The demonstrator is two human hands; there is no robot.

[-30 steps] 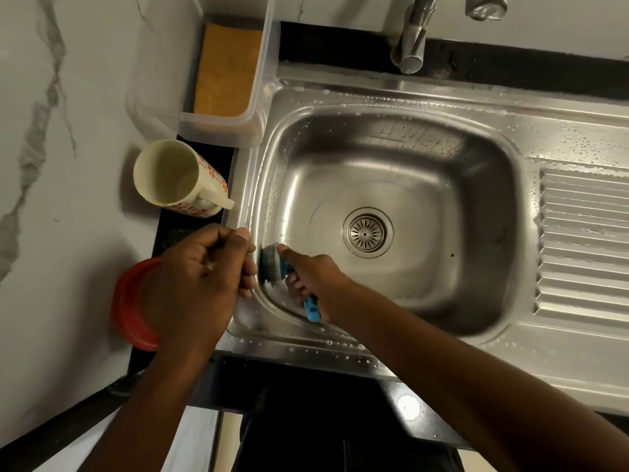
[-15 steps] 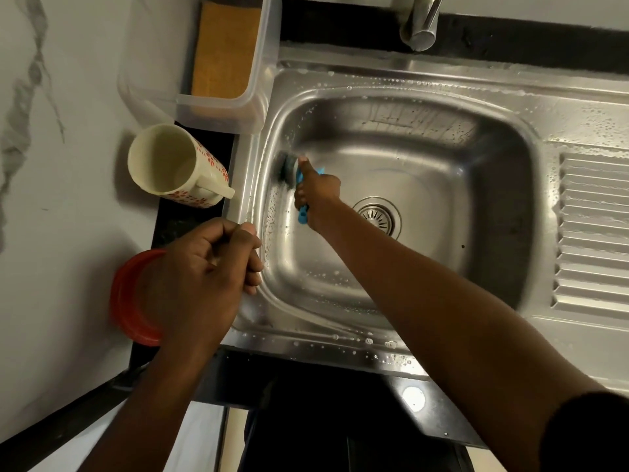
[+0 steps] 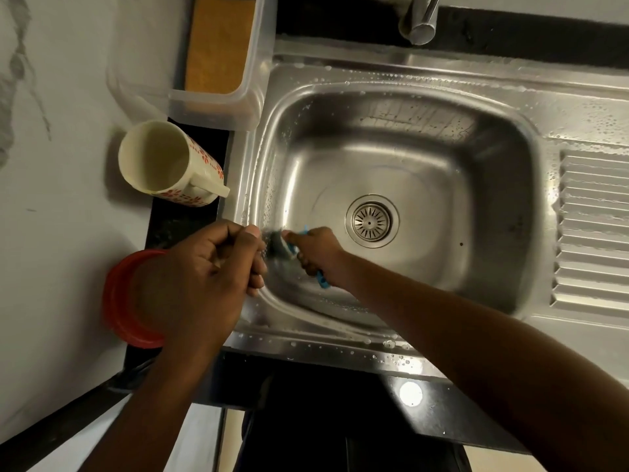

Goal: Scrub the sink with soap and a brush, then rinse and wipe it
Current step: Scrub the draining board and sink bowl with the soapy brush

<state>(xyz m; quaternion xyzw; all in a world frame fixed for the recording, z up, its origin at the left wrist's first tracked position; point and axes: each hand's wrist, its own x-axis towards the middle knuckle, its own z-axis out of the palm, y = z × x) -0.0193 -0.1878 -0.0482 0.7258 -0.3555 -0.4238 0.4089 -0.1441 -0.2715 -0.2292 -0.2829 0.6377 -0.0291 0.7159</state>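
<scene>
Fingers grip brush inside sink; tub holds sponge.

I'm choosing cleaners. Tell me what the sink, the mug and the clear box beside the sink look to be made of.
Sink: likely stainless steel, brushed silver, with mirror-like glints and pressed drainer ribs.
Mug: cream with red flower print; glazed ceramic or plastic, the look leaves it open.
Clear box: probably plastic, translucent with rounded moulded corners.

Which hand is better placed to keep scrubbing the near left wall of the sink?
The right hand. It already grips the brush against that wall, inside the sink. The left hand rests curled at the rim, apparently holding nothing.
</scene>
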